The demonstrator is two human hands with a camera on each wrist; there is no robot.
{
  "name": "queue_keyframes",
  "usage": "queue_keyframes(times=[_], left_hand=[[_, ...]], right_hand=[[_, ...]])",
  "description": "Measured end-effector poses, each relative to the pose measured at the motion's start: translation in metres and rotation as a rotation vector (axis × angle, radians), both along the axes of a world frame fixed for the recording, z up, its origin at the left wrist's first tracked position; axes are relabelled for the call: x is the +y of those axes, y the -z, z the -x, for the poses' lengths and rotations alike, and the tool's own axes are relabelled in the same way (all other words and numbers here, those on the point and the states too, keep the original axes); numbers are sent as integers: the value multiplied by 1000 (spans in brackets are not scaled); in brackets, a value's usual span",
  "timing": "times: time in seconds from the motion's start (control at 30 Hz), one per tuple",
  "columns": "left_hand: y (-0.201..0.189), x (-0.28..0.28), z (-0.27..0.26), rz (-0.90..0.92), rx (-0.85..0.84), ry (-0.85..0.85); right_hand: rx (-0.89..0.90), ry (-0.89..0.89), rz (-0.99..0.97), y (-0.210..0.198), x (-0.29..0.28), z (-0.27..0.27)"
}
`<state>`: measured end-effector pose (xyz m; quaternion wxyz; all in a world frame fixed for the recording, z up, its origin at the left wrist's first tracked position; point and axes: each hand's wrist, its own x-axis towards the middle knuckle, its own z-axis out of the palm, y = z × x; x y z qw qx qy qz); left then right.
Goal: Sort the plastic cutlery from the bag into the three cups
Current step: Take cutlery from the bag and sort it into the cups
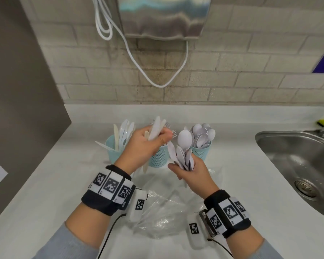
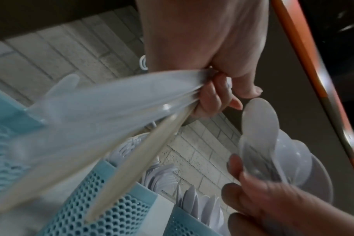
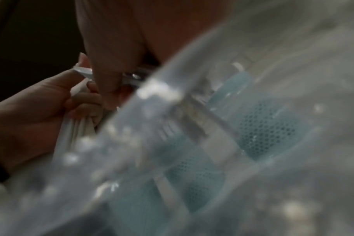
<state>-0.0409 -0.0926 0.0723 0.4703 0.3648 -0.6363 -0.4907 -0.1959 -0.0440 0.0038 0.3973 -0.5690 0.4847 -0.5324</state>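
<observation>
Gripping a fan of smooth white and cream plastic knives, the left hand has its fingers curled tight round the handles, above the middle cup. Close beside it, the right hand clutches a bunch of white cutlery with a glossy, round-bowled spoon on top. Three pale blue perforated cups stand in a row: the knife cup on the left, the spoon cup on the right. A crinkled clear plastic bag lies on the white counter beneath the wrists. Both wristbands carry black-and-white square codes; no writing is legible. A steel sink sits rightward.
</observation>
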Motion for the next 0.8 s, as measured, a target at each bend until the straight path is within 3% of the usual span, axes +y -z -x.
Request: queue_keyframes(times=[0.1, 0.47, 0.8], left_hand=[[-2, 8, 5, 10, -89, 116], [7, 7, 9, 83, -322, 117], [4, 6, 10, -23, -257, 101]], right_hand=[[-26, -67, -25, -4, 1, 3], [-66, -70, -105, -2, -3, 5], [-41, -90, -86, -1, -2, 10]])
